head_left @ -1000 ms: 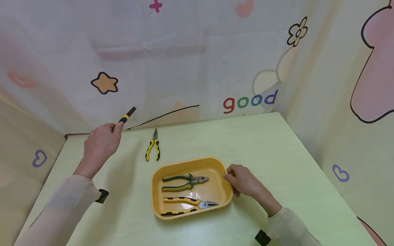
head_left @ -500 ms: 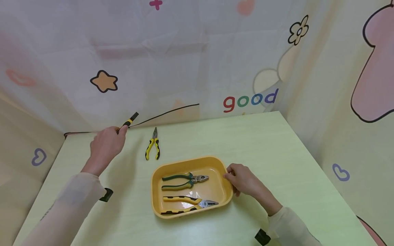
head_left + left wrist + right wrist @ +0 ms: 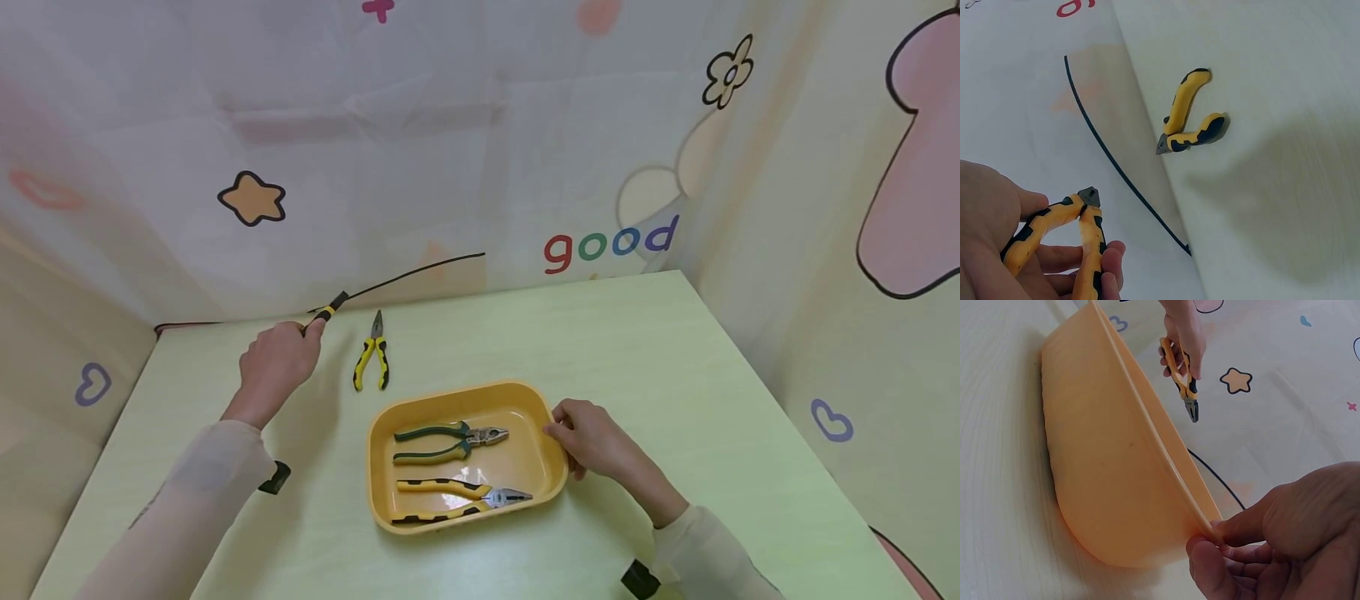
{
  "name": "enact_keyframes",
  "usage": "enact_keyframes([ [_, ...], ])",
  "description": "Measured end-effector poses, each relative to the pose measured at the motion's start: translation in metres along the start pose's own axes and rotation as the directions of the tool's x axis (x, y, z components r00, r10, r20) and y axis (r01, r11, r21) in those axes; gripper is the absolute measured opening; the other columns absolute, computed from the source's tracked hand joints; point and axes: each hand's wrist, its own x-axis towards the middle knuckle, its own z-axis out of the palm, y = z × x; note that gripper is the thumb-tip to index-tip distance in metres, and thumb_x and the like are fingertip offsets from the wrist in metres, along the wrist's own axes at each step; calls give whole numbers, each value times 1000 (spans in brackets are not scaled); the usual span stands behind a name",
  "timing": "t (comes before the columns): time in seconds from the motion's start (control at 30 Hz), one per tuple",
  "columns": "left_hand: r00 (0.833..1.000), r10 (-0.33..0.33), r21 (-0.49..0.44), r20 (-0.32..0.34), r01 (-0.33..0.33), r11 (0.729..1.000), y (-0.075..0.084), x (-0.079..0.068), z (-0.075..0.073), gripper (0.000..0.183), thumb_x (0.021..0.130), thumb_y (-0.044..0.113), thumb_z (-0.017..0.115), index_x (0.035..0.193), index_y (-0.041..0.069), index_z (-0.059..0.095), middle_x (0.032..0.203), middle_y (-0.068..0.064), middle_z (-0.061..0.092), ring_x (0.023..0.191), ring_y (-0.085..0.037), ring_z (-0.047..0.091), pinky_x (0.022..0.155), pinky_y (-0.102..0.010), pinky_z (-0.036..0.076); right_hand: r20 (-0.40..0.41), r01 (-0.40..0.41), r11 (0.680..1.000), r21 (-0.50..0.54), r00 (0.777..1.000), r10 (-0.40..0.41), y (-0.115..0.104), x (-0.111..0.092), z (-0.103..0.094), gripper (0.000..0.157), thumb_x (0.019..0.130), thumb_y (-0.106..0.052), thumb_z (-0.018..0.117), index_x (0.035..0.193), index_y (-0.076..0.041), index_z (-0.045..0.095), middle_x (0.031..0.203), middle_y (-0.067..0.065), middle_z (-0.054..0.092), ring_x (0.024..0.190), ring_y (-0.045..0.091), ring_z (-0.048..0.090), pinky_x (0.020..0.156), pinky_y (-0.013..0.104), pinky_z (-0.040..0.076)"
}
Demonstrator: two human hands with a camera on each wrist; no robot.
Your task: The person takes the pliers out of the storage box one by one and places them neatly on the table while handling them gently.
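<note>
My left hand [image 3: 279, 363] grips a pair of pliers with yellow-and-black handles [image 3: 1090, 234] above the far left of the table. The handles are spread, and the dark jaws point forward. On the table just to the right lie long-nose pliers [image 3: 372, 354], also yellow and black, their handles apart. With thumb and fingers my right hand [image 3: 596, 440] pinches the right rim of a yellow tray [image 3: 1110, 456]. Inside the tray lie green-handled pliers [image 3: 450, 444] and, nearer the front, yellow-and-black pliers [image 3: 465, 502].
The pale green table [image 3: 720, 467] meets a printed curtain [image 3: 450, 167] along its back and sides. A black line runs along the curtain's foot behind the long-nose pliers. Each wrist carries a small black device [image 3: 640, 578].
My left hand has moved right and a little nearer with the pliers, toward the long-nose pliers on the table. My right hand and the tray have stayed in place.
</note>
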Motion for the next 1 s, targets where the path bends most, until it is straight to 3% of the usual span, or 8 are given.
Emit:
enact_keyframes([
  [1.0,994,-100,22,51,99,995,-6,19,17,58,109,49,31,73,7,49,66,-9,47,59,-26,47,58,-39,37,-3,-1,1000,-3,1000,1,4,2,1,8,103,-6,60,99,1,60,63,6,57,44,15,54,50,38,54],
])
